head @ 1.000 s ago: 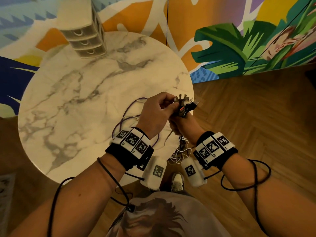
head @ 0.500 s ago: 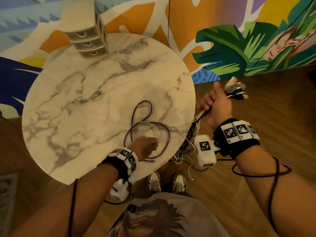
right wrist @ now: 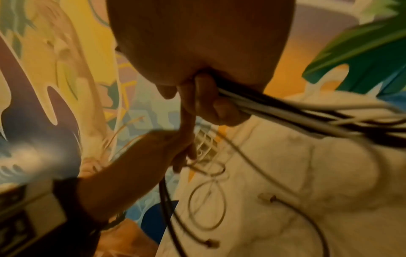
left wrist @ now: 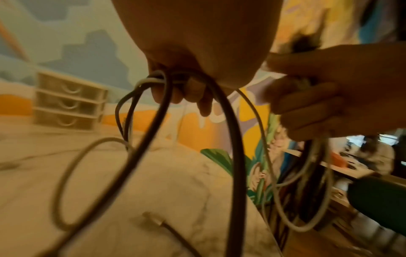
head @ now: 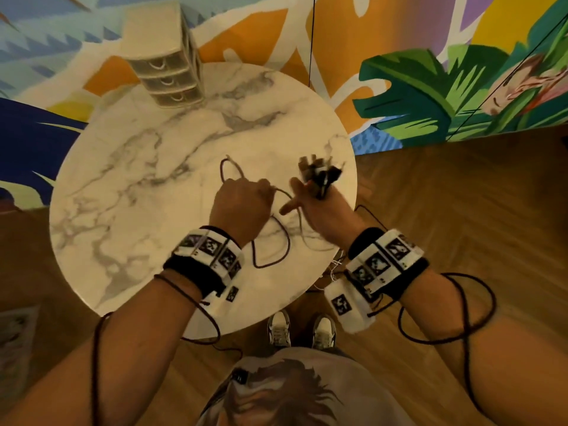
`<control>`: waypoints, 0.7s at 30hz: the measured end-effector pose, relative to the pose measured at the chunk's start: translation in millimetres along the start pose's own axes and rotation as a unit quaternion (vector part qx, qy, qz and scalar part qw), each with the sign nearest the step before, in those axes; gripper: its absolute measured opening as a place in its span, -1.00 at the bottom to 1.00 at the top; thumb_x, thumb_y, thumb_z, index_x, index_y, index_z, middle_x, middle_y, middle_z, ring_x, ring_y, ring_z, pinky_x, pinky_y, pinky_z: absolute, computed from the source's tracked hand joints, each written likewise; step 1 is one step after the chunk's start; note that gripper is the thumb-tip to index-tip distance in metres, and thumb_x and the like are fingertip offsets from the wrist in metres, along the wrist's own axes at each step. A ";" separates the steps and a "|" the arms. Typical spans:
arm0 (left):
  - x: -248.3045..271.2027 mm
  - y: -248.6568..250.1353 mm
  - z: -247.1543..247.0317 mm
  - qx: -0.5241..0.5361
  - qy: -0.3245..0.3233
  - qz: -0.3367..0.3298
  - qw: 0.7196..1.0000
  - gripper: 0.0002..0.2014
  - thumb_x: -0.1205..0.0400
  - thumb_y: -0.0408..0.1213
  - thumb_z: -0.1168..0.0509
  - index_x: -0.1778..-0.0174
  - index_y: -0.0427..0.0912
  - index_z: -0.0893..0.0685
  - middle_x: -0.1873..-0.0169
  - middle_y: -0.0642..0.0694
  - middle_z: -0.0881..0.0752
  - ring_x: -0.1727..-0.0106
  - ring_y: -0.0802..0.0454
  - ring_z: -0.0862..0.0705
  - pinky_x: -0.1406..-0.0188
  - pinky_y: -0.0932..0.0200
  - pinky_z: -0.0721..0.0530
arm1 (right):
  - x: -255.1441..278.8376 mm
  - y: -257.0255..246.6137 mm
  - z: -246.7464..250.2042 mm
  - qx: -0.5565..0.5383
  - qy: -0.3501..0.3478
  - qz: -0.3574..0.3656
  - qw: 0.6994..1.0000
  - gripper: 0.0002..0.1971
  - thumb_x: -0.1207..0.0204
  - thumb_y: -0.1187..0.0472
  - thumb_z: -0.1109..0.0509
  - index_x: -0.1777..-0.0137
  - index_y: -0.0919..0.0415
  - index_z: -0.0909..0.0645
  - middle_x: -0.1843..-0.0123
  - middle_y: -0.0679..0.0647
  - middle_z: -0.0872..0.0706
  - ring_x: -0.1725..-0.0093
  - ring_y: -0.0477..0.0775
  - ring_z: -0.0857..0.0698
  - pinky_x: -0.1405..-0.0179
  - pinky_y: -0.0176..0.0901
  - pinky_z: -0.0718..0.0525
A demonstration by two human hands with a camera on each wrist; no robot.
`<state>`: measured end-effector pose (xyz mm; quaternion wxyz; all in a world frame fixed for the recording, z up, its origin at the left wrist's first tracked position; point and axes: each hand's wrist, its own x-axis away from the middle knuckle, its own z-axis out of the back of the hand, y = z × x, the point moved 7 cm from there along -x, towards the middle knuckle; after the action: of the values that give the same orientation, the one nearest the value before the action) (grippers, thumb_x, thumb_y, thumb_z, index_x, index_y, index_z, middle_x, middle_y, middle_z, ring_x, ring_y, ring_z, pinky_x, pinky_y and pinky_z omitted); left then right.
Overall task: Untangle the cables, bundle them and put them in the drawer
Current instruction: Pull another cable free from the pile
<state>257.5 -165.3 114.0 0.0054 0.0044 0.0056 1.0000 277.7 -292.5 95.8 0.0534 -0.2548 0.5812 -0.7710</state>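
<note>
My left hand (head: 246, 201) is over the round marble table (head: 129, 210), fingers curled round loops of dark and white cable (left wrist: 232, 139) that hang down to the tabletop. Just to its right, my right hand (head: 319, 204) grips a bundle of cable ends, whose plugs (head: 319, 173) stick up above the fist. Its index finger points toward the left hand. The bundled cables (right wrist: 285, 111) run out of the right fist and trail over the table edge. A dark cable loop (head: 270, 250) lies on the table under my wrists. The three-drawer unit (head: 166, 66) stands at the table's far edge with its drawers closed.
A loose cable plug (right wrist: 211, 243) lies on the marble near the front edge. A painted wall (head: 430, 87) stands behind the table, with wooden floor (head: 461, 210) to the right. My shoes (head: 301, 330) are against the table's near edge. Sensor leads wrap both forearms.
My right hand has swung in from beyond the table's right edge to over the table. My left hand has risen from the near table edge, lifting cable loops up beside the right hand.
</note>
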 end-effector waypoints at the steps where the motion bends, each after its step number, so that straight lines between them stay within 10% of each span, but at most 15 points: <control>1: 1.6 10.8 1.5 -0.019 -0.005 -0.018 1.000 -0.68 -0.72 -0.15 -0.04 0.01 -0.25 -0.64 0.26 -0.28 -0.71 0.18 -0.29 -0.64 0.25 0.00 -0.37 | -0.3 0.8 -6.2 0.021 -0.006 -0.011 1.000 -0.74 -0.66 -0.06 -0.21 0.20 -0.08 -0.63 0.44 -0.18 -0.65 0.44 -0.29 -0.60 0.25 -0.32 -0.49; 8: 16.1 42.7 1.2 -0.008 0.025 -0.051 0.998 -0.86 -0.62 -0.31 -0.22 -0.06 -0.17 -0.62 0.31 -0.12 -0.72 0.22 -0.15 -0.64 0.12 0.03 -0.42 | -7.1 12.5 2.5 -0.003 0.081 -0.088 0.993 -0.66 -0.60 0.05 -0.31 0.42 0.09 -0.54 0.61 -0.06 -0.51 0.49 0.00 -0.48 0.43 -0.17 -0.39; 16: 16.3 -37.8 -35.9 0.054 0.082 -0.018 0.995 -0.51 -0.24 -0.54 -0.30 -0.13 -0.22 -0.65 -0.05 -0.27 -0.64 0.00 -0.30 -0.60 0.12 -0.09 -0.56 | -9.5 6.2 42.9 -0.194 0.187 -0.018 0.963 -0.62 -0.66 0.16 -0.26 0.36 0.26 -0.70 0.75 -0.08 -0.32 0.70 -0.03 -0.20 0.63 -0.22 -0.12; 21: 45.2 -114.8 -97.0 0.066 -0.094 0.134 0.984 -0.49 -0.52 -0.42 -0.23 -0.44 -0.16 -0.47 -0.34 -0.29 -0.49 -0.16 -0.35 -0.57 -0.06 -0.17 -0.59 | -7.6 4.4 66.1 -0.275 0.232 0.008 0.933 -0.59 -0.68 0.16 -0.24 0.39 0.30 -0.61 0.76 -0.07 -0.30 0.74 -0.08 -0.18 0.66 -0.30 -0.14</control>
<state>212.7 -51.2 16.1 -0.1281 0.0994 0.0709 0.9842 313.4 -348.5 102.1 -0.1491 -0.0689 0.7688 -0.6180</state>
